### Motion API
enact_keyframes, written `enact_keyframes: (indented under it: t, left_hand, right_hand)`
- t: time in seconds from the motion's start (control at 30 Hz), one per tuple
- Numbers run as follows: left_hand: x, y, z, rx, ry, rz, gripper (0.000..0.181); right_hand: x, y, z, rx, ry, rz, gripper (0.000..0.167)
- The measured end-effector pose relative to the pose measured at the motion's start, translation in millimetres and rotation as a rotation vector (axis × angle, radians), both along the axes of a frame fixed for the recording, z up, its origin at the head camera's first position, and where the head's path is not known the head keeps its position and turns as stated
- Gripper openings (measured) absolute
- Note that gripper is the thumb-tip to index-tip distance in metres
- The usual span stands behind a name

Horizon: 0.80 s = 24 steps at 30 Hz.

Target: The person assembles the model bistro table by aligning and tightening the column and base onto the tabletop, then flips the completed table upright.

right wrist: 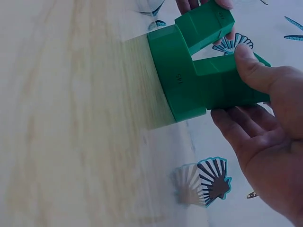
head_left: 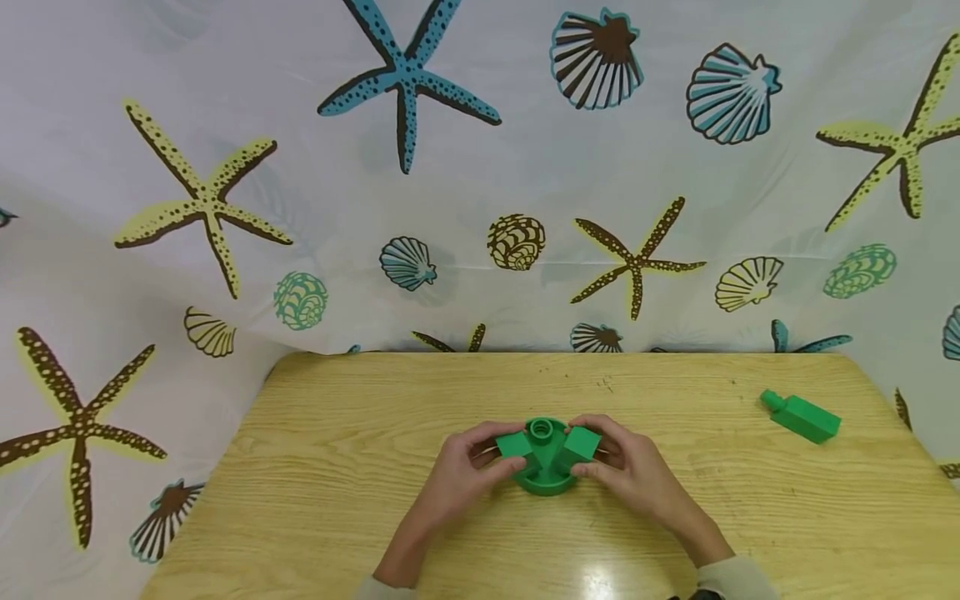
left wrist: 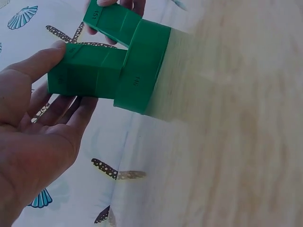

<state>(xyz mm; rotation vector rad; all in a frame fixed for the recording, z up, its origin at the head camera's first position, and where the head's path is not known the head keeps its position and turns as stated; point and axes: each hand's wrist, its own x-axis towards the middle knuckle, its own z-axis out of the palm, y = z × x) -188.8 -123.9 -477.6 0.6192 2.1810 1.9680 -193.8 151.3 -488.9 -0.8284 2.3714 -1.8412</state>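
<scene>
A wood-grained, honey-coloured counter (head_left: pixel 322 483) with rounded far corners carries a round, green, shallow-rimmed, plastic-looking base (head_left: pixel 547 486), which is the landmark here. Short darker streaks mark the wood beyond the base, and a bright patch of glare (head_left: pixel 596 581) shines on the near side of it. Behind the base and out to both sides, past the counter's edges, hangs a white cloth (head_left: pixel 465 167) printed with blue, yellow and brown starfish and shells; soft folds and a faint horizontal crease show in it.

At the base's left side stands a green, square-ended block (head_left: pixel 514 445), and at its right side a matching green block (head_left: pixel 581 444); whether either is fully seated I cannot tell. The left hand (head_left: pixel 467 473) has thumb and fingers partly closed around the left block, and the right hand (head_left: pixel 636 472) grips the right block likewise. Pale sleeves (head_left: pixel 738 578) show on the near side of the base. Toward the base's far rim rises a green, hollow ring (head_left: pixel 541 430). Well to the right of the base, and somewhat farther back, a green oblong block with a round knob (head_left: pixel 806 418) lies on its side.
</scene>
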Motion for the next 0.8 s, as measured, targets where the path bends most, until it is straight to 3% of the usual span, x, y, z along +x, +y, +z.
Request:
enact_keyframes:
  t: [0.13, 0.27, 0.5, 0.63, 0.8]
  left_hand:
    - [-1.7, -3.1, -1.0, 0.026, -0.013, -0.047, 0.046]
    - [-2.6, -3.6, 0.2, 0.016, -0.026, -0.055, 0.046]
    - [1.1, -3.7, 2.1, -0.031, -0.012, 0.015, 0.045]
    - [5.5, 0.3, 5.0, -0.136, 0.092, 0.084, 0.048]
    - [14.2, 12.7, 16.6, -0.335, 0.309, 0.192, 0.051]
  right_hand:
    - [0.9, -0.9, 0.1, 0.019, 0.010, -0.008, 0.051]
    - [1.2, -1.3, -0.7, 0.022, -0.005, -0.015, 0.051]
    - [0.3, -3.6, 2.1, 0.008, -0.044, -0.016, 0.055]
    - [3.4, 0.8, 7.4, 0.045, -0.077, -0.020, 0.063]
    - [7.4, 17.7, 15.3, 0.042, -0.076, -0.061, 0.056]
